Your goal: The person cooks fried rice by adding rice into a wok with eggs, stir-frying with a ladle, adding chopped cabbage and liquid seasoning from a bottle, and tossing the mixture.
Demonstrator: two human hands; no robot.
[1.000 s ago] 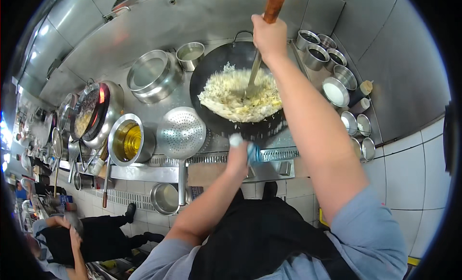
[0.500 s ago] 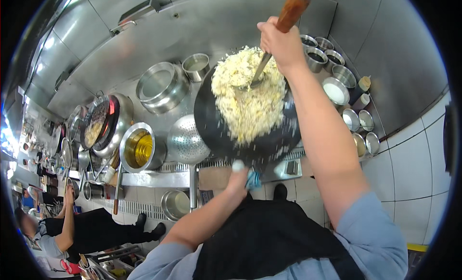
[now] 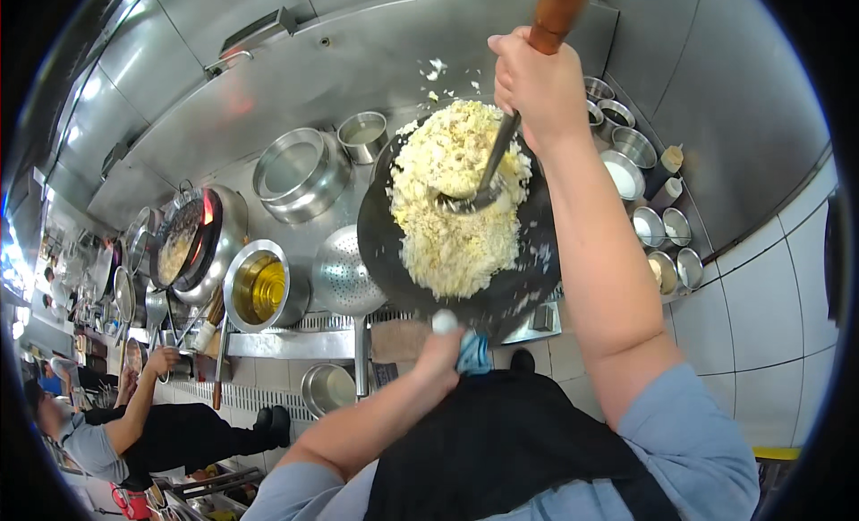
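Note:
A large dark wok (image 3: pixel 380 239) is in front of me, tilted, with a big heap of fried rice (image 3: pixel 456 252) with yellow bits in it. My right hand (image 3: pixel 548 91) is closed round the handle of a long ladle (image 3: pixel 503 145), which ends in wood at the top. The ladle's metal bowl lies in the rice. My left hand (image 3: pixel 438 353), its thumb tip covered in white, grips the near side of the wok with a blue-striped cloth (image 3: pixel 474 353). The cloth hides the exact grip. Loose grains (image 3: pixel 436 69) fly above the far rim.
Left of the wok are a perforated strainer (image 3: pixel 344 275), a pot of yellow oil (image 3: pixel 267 288) and stacked steel basins (image 3: pixel 291 163). Seasoning containers (image 3: pixel 626 174) and squeeze bottles (image 3: pixel 667 160) line the right. Another wok (image 3: pixel 179 243) stands farther left, near a co-worker (image 3: pixel 94 436).
The ladle has moved nearer to me within the rice, and the heap has slid toward the near side. Grains now fly past the far rim. The co-worker's hands have shifted right.

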